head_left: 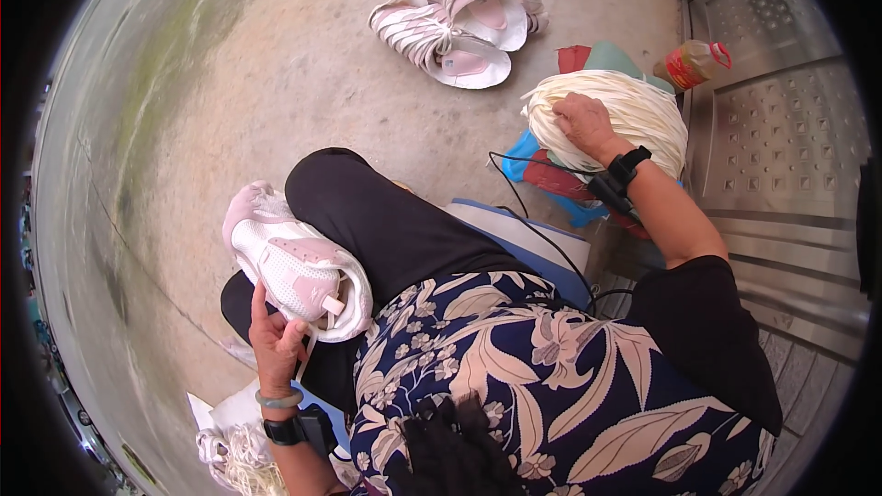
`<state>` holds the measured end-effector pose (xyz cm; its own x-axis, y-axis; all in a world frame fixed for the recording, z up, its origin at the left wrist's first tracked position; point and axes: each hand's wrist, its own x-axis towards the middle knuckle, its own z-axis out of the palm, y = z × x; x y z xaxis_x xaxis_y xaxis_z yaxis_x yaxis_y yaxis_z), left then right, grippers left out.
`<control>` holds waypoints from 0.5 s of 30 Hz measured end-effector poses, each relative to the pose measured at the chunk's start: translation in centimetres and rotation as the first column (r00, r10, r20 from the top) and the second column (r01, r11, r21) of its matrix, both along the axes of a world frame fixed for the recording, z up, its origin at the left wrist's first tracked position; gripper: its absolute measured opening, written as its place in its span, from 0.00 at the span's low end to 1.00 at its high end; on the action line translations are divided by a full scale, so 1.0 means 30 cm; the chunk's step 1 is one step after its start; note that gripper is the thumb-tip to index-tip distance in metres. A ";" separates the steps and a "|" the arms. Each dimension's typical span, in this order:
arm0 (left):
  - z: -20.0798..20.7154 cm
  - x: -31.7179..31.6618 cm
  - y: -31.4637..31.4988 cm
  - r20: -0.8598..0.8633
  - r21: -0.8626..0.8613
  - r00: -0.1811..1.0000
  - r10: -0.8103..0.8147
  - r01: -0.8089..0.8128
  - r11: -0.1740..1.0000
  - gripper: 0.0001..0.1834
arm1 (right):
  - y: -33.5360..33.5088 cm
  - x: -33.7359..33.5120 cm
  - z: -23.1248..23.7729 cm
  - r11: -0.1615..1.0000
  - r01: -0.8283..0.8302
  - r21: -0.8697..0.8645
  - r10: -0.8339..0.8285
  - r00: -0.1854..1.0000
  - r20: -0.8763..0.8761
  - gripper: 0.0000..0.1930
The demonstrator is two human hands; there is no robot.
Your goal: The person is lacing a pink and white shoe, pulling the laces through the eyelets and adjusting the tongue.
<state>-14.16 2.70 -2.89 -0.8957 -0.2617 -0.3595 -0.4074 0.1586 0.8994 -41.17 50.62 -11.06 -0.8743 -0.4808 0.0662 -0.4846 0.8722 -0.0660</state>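
A pale pink and white shoe upper lies across my left knee, its opening turned toward me. My left hand is beside its near edge, the index finger stretched along the shoe and the thumb apart from it. A thin white cord hangs by that thumb. Off to the right, my right hand reaches into a thick bundle of cream-coloured cords, its fingers curled on the strands. Exactly how many strands they pinch is hidden.
Two nested stacks of pink and white shoe uppers lie on the concrete floor ahead. A bottle with a red cap stands behind the cords, beside a metal panel. Loose white cords lie at lower left. A black cable runs near my right arm.
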 end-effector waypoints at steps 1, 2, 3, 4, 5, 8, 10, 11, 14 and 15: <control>0.000 0.000 0.002 0.003 0.000 1.000 0.007 -0.007 1.000 0.48 | -0.004 0.003 -0.003 0.999 0.050 -0.016 -0.050 0.998 0.027 0.04; 0.001 0.000 0.002 0.005 0.000 1.000 0.008 -0.008 1.000 0.48 | -0.010 0.006 -0.003 0.994 0.102 -0.032 -0.100 0.993 0.055 0.04; 0.001 0.000 0.002 0.003 0.004 1.000 0.012 -0.012 1.000 0.48 | -0.012 0.005 -0.006 0.994 0.100 -0.031 -0.098 0.994 0.056 0.04; 0.002 -0.001 0.003 0.001 0.009 1.000 0.015 -0.015 1.000 0.48 | -0.013 0.002 -0.013 0.993 0.115 -0.014 -0.114 0.992 0.058 0.05; 0.004 -0.003 0.003 0.002 0.011 1.000 0.015 -0.015 1.000 0.48 | -0.015 0.003 -0.022 0.991 0.131 0.004 -0.131 0.990 0.061 0.05; 0.004 -0.022 0.008 0.003 0.019 1.000 0.016 -0.016 1.000 0.49 | -0.002 -0.008 -0.049 0.989 0.145 0.010 -0.145 0.989 0.032 0.06; 0.007 -0.019 0.002 0.005 0.008 1.000 0.018 -0.018 1.000 0.49 | -0.036 -0.013 -0.039 0.981 0.192 0.019 -0.192 0.979 0.065 0.07; 0.007 -0.015 -0.001 0.006 0.008 1.000 0.024 -0.024 1.000 0.49 | -0.052 -0.014 -0.034 0.970 0.241 0.033 -0.243 0.965 0.095 0.07; -0.008 0.009 -0.012 -0.007 0.030 0.998 0.054 -0.054 0.998 0.48 | -0.079 -0.029 -0.043 0.957 0.291 0.020 -0.291 0.948 0.130 0.08; -0.031 0.023 -0.015 -0.064 0.038 0.995 0.071 -0.069 0.997 0.48 | -0.089 -0.038 -0.048 0.962 0.272 0.029 -0.273 0.954 0.124 0.08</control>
<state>-13.47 2.24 -3.83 -0.8973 -0.3128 -0.3115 -0.3569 0.0987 0.9289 -42.30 47.96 -12.50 -0.9731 -0.2232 -0.0562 -0.2169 0.9710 -0.1003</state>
